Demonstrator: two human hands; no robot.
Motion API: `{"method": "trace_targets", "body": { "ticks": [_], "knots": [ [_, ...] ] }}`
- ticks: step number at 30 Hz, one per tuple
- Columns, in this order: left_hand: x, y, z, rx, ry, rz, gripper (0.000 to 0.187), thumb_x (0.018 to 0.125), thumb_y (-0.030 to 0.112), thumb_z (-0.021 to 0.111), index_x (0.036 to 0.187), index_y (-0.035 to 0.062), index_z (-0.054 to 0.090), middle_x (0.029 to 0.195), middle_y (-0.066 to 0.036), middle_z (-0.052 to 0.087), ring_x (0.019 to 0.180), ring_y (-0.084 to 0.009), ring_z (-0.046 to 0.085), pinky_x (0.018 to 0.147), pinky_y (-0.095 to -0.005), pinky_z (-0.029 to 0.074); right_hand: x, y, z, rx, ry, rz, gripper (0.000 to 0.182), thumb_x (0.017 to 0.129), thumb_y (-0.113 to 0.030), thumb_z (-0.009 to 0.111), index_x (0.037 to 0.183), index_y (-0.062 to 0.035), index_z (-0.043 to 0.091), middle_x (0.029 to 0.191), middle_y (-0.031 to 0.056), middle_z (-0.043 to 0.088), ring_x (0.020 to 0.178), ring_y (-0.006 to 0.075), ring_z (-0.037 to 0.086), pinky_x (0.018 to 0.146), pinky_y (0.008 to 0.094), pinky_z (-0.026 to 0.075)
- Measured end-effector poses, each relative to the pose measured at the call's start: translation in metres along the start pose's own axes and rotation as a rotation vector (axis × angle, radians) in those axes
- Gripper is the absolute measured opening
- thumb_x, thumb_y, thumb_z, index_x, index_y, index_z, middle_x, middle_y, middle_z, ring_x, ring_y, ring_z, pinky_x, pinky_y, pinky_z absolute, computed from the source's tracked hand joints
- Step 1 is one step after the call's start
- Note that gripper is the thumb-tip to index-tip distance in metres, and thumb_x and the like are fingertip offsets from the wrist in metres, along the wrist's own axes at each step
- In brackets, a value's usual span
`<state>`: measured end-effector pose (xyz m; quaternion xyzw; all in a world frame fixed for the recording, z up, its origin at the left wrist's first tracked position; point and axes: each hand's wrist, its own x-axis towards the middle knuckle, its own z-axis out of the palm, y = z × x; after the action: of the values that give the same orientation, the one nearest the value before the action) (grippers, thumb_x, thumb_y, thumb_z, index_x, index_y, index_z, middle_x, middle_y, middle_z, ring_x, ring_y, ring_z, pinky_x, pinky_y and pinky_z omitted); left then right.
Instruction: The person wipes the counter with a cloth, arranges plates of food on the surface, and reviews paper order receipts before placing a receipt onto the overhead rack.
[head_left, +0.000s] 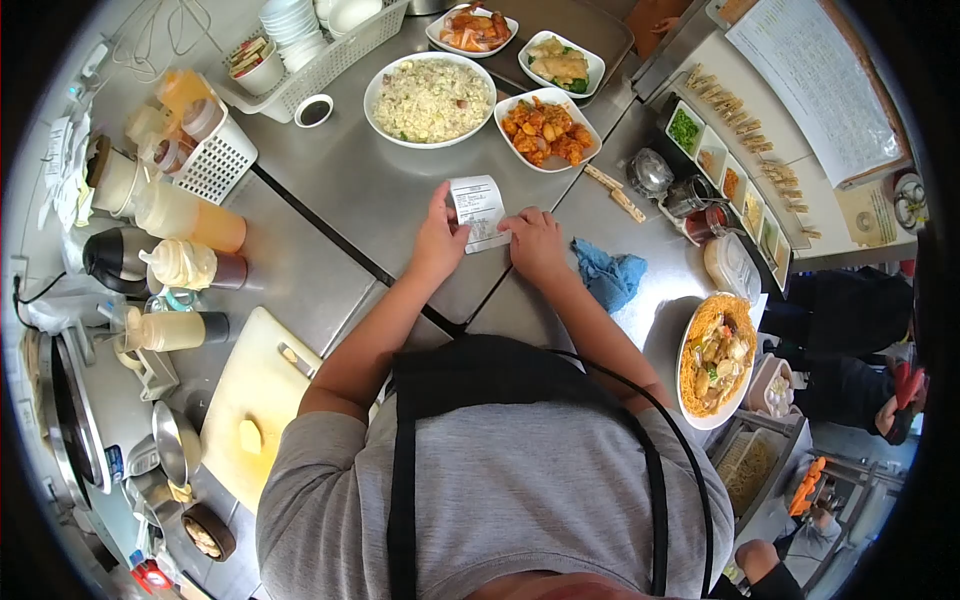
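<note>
A printed paper receipt (480,212) is held over the steel counter. My left hand (440,232) grips its left edge, with the thumb on the front of the paper. At the lower right edge of the slip, my right hand (535,240) has its fingers bent and touching the paper. Just beyond are a large bowl of fried rice (430,98) and a square white bowl of orange-red glazed pieces (546,130). A crumpled blue cloth (608,274) lies to the right of my right forearm.
Sauce bottles (190,215) and a yellowish cutting board (262,400) are on the left. A noodle plate (717,360) sits near my right elbow. Garnish trays (730,180) line the right side. Other people (850,310) stand beyond at the right.
</note>
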<state>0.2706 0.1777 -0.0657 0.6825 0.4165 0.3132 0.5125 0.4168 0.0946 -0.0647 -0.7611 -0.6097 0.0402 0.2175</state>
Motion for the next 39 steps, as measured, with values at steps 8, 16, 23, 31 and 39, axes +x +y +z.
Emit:
{"method": "trace_targets", "body": {
  "ticks": [8,16,23,31,39],
  "knots": [
    [-0.010,-0.010,-0.004,0.619,0.037,0.309,0.049,0.064,0.015,0.066,0.110,0.0164,0.052,0.109,-0.008,0.053,0.106,-0.0313,0.039,0.085,-0.0404,0.030,0.003,-0.001,-0.001,-0.013,0.019,0.005,0.019,0.068,-0.007,0.053,0.077,-0.0210,0.061,0.086,0.0028,0.051,0.084,0.0250,0.048,0.070,0.0389,0.038],
    [-0.011,-0.011,-0.004,0.654,0.039,0.330,0.047,0.065,0.018,0.065,0.110,0.0143,0.053,0.111,-0.007,0.052,0.107,-0.0310,0.039,0.085,-0.0402,0.030,0.010,-0.009,0.002,0.024,0.019,0.025,0.018,0.068,-0.007,0.053,0.077,-0.0202,0.061,0.090,0.0035,0.049,0.089,0.0258,0.046,0.074,0.0393,0.037],
    [-0.011,-0.012,-0.003,0.672,0.052,0.345,0.047,0.064,0.018,0.065,0.109,0.0135,0.053,0.110,-0.006,0.051,0.107,-0.0306,0.039,0.084,-0.0404,0.031,0.016,-0.019,0.010,0.013,-0.042,0.047,0.017,0.067,-0.008,0.054,0.075,-0.0211,0.061,0.093,0.0021,0.047,0.093,0.0258,0.043,0.078,0.0408,0.034],
    [-0.011,-0.010,-0.003,0.689,0.038,0.327,0.044,0.064,0.019,0.066,0.106,0.0137,0.055,0.111,-0.005,0.051,0.106,-0.0305,0.040,0.084,-0.0403,0.031,0.015,-0.013,0.005,-0.217,0.049,-0.041,0.013,0.067,-0.014,0.053,0.074,-0.0203,0.062,0.093,0.0023,0.048,0.092,0.0239,0.042,0.080,0.0395,0.031],
    [-0.012,-0.011,-0.003,0.697,0.045,0.324,0.041,0.065,0.019,0.063,0.105,0.0126,0.055,0.111,-0.004,0.050,0.108,-0.0291,0.038,0.085,-0.0404,0.030,0.012,-0.007,-0.009,-0.165,0.058,0.109,0.015,0.065,-0.011,0.055,0.077,-0.0190,0.061,0.094,0.0030,0.048,0.092,0.0250,0.044,0.078,0.0396,0.032]
  ]
}}
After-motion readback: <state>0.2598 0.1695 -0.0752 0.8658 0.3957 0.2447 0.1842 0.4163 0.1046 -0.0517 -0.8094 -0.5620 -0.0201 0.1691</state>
